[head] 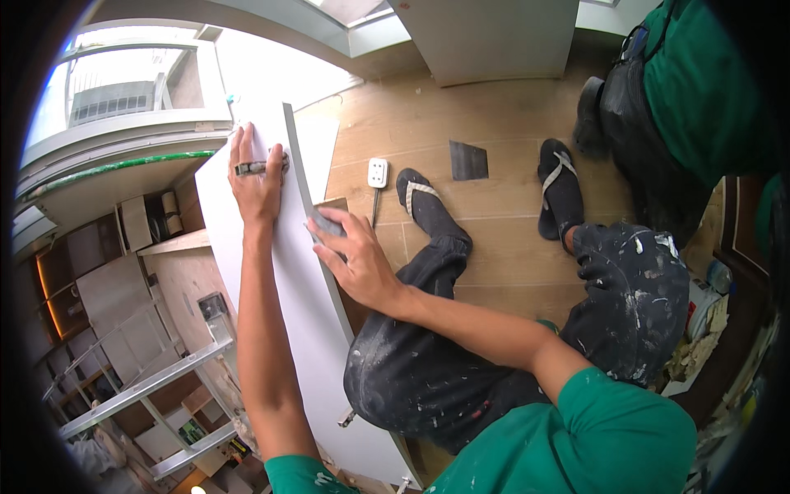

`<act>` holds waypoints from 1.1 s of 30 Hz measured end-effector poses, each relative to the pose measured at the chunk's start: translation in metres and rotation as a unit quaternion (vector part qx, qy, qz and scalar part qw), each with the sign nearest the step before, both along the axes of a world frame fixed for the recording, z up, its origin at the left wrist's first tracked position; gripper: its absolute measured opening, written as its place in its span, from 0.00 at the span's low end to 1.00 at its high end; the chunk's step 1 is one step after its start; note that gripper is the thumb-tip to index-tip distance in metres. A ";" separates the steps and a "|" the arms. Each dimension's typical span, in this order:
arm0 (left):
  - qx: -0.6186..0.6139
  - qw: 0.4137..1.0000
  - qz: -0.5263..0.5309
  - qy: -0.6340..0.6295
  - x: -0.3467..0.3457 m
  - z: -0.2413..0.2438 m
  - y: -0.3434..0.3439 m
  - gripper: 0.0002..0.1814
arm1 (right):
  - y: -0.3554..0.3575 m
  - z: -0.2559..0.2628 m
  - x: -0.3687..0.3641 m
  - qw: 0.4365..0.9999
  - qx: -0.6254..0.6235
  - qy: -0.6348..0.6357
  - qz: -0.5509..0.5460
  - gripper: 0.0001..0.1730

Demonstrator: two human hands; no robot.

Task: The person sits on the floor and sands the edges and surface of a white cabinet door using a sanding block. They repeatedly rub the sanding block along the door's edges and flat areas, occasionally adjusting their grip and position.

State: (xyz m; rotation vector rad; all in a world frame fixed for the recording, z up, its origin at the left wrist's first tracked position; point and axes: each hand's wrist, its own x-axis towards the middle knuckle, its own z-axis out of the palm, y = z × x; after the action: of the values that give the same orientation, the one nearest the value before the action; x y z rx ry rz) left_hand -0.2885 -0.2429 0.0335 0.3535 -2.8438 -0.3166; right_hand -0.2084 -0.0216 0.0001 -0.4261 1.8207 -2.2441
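Note:
A long white panel (pixel 308 346) with a grey edge lies lengthwise before me. My left hand (pixel 256 185) rests on its upper part, fingers spread, beside a metal cabinet hinge (pixel 250 168) that crosses them; whether the fingers press on the hinge cannot be told. Against the panel's right edge, my right hand (pixel 358 259) holds a grey piece, apparently sandpaper or a sanding pad (pixel 327 227), between thumb and fingers. Another metal hinge (pixel 347 417) sticks out at the panel's edge near my knee.
A white power socket block (pixel 378 173) with its cable and a dark flat piece (pixel 469 160) lie on the wood-look floor. A co-worker in a green shirt (pixel 703 92) is close at the upper right. An aluminium ladder (pixel 148 389) stands lower left, near a window. Debris lies at the right.

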 end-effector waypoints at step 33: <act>0.014 1.000 -0.011 0.009 -0.012 0.006 0.002 0.42 | -0.019 -0.004 -0.052 1.000 0.019 -0.011 -0.008 0.21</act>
State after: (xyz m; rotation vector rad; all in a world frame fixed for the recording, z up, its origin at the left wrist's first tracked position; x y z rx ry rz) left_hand -0.3005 -0.2412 0.0397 0.3233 -2.8295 -0.3615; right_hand -0.2602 -0.0411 -0.0034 -0.3799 1.8583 -2.2117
